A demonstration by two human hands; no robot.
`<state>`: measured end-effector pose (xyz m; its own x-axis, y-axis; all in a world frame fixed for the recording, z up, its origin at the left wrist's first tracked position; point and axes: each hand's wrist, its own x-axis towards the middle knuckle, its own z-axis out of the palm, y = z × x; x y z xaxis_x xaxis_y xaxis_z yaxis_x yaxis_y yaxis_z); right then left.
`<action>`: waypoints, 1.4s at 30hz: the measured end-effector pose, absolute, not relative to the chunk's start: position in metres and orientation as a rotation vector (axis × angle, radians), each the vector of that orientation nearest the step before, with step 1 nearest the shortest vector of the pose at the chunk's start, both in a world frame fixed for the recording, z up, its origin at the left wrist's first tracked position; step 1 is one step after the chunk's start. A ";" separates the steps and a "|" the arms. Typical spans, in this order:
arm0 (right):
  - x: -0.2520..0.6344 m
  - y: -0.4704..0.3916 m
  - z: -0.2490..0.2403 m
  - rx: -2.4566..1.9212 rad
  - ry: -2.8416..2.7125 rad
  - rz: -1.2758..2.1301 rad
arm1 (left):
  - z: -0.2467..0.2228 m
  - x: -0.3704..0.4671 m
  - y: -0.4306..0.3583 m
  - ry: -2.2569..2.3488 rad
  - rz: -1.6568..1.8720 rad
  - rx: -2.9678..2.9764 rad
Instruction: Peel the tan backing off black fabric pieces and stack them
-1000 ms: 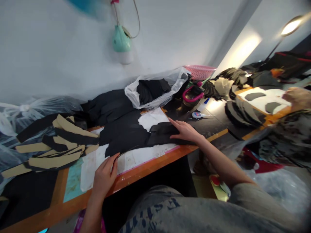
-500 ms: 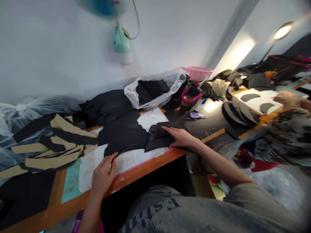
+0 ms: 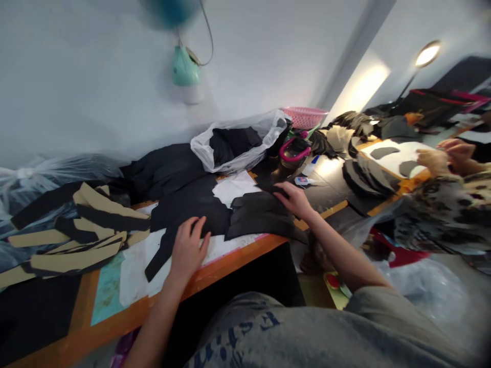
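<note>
Black cut pieces [image 3: 192,202] lie overlapping across the middle of the table [image 3: 230,254]. My left hand [image 3: 191,247] rests on a long black strip [image 3: 161,254] at their front edge, its fingers apart. To the right is another layered group of dark pieces [image 3: 259,214]. My right hand [image 3: 293,198] is at the back right of that group, its fingers bent around the end of a dark piece. White paper [image 3: 236,188] shows between and behind the two groups.
Beige and black strips [image 3: 95,225] are piled at the left. A plastic bag [image 3: 207,148] of black pieces, a pink basket [image 3: 305,117] and a small glue bottle [image 3: 303,181] stand behind. At the right, another person's hands [image 3: 437,159] work over a white board [image 3: 399,153].
My left hand has moved right onto the black pieces, and a strip now juts toward the front edge. My right hand has shifted back and its fingers have curled. The other person's second hand has appeared.
</note>
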<state>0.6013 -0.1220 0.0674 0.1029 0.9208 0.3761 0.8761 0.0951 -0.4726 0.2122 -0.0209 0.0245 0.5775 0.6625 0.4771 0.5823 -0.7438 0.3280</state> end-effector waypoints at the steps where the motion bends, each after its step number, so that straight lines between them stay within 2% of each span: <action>1: 0.602 -0.125 0.071 -1.767 -1.726 0.095 | 0.025 0.225 -0.026 0.946 0.845 2.662; 6: 0.565 -0.146 0.069 -1.717 -2.068 0.442 | 0.024 0.284 -0.039 0.725 0.602 2.506; 10: 0.538 -0.167 0.054 -2.169 -2.057 0.220 | 0.020 0.322 -0.046 0.756 0.395 2.595; 14: 0.543 -0.178 0.046 -2.388 -1.905 0.233 | 0.013 0.341 -0.052 0.811 0.358 2.641; 23: 0.550 -0.171 0.052 -2.230 -1.926 0.341 | 0.019 0.344 -0.047 0.771 0.381 2.653; 28: 0.575 -0.143 0.053 -2.323 -1.840 0.139 | 0.025 0.357 -0.015 0.890 0.383 2.611; 34: 0.614 -0.118 0.042 -2.371 -1.858 0.481 | 0.017 0.380 0.016 0.797 0.249 2.567; 42: 0.620 -0.133 0.037 -2.218 -1.855 0.441 | 0.011 0.382 0.002 0.766 0.422 2.554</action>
